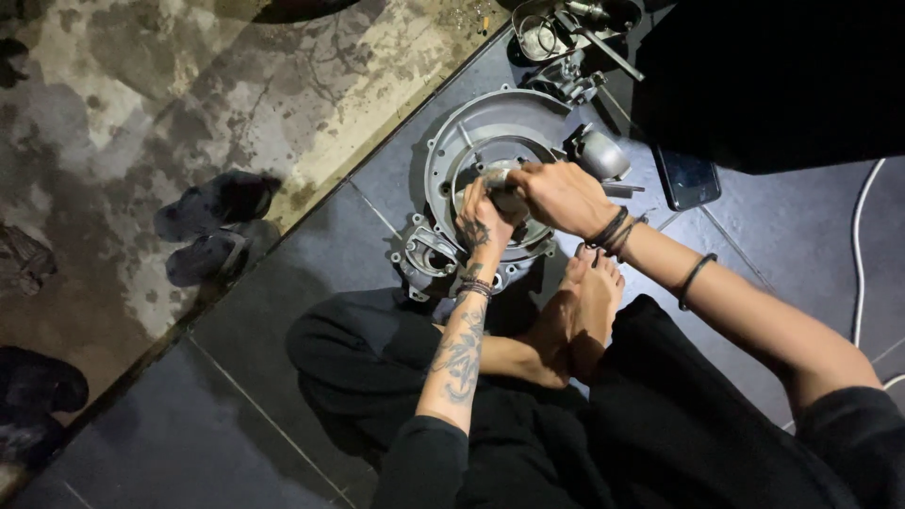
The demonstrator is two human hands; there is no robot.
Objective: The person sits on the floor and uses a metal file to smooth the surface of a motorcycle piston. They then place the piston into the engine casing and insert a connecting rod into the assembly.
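A round grey metal engine cover (451,139) lies on the dark tiled floor in front of my crossed legs and bare feet. My left hand (483,219), tattooed on the back, grips a small silver part (498,176) at the cover's middle opening. My right hand (563,195) closes over the same part from the right, with bands on its wrist. What lies under the fingers is hidden.
A dark phone (687,178) lies right of the cover. A tray of metal parts and tools (566,33) sits beyond it. A pair of dark sandals (215,226) rests on the stained concrete at left. A white cable (859,245) runs along the right.
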